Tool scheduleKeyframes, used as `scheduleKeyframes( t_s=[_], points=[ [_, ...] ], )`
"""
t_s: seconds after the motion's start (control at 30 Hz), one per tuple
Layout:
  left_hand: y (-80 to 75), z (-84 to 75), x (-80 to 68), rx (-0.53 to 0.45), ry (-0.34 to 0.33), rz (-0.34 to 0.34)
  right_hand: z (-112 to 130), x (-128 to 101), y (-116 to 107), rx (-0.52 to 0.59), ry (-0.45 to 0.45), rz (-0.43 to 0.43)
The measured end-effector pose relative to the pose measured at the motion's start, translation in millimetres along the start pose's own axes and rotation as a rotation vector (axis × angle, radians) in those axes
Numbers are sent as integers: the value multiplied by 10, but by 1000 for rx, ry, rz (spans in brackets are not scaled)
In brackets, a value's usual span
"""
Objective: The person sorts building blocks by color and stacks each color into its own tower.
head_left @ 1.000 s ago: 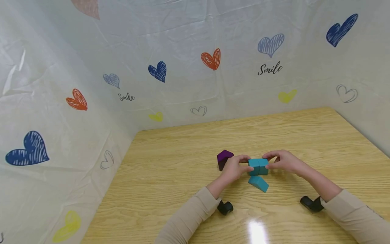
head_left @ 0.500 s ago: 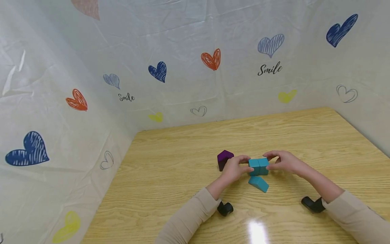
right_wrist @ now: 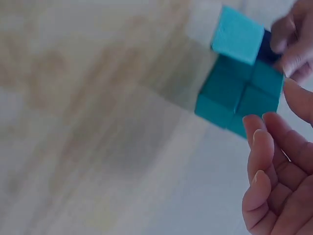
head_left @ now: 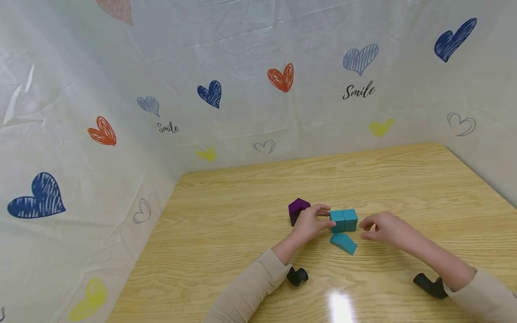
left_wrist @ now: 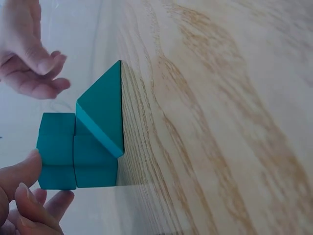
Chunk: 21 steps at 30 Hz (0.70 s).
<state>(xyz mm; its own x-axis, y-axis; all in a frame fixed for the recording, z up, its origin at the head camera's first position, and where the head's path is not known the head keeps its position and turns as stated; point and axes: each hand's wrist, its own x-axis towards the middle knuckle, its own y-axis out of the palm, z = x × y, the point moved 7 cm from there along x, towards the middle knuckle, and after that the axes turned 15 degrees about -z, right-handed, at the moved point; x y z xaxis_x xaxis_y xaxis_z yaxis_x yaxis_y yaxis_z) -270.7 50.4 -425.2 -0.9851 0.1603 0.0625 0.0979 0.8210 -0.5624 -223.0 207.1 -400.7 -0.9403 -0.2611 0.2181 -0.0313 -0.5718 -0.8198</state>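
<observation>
Pale wood-grain table (head_left: 242, 215), heart-printed plastic sheeting (head_left: 242, 67) behind

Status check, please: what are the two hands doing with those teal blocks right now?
Left hand touches the teal block pair. Right hand open, just clear of it. Teal wedge lies in front; purple block behind left hand.

Wooden table (head_left: 242, 215) bearing blocks (head_left: 343, 220)
</observation>
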Motion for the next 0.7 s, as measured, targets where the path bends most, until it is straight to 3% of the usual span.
scheduleKeyframes(
  t_s=[0.33, 0.57, 0.7],
  points=[
    [-2, 0, 4, 11, -8, 5, 151, -120, 274, -128, -84, 54],
    [15, 8, 9, 11, -7, 14, 253, -96, 342, -263, -171, -10],
    [21, 2, 5, 6, 1, 15, 254, -84, 350, -283, -179, -38]
  ],
)
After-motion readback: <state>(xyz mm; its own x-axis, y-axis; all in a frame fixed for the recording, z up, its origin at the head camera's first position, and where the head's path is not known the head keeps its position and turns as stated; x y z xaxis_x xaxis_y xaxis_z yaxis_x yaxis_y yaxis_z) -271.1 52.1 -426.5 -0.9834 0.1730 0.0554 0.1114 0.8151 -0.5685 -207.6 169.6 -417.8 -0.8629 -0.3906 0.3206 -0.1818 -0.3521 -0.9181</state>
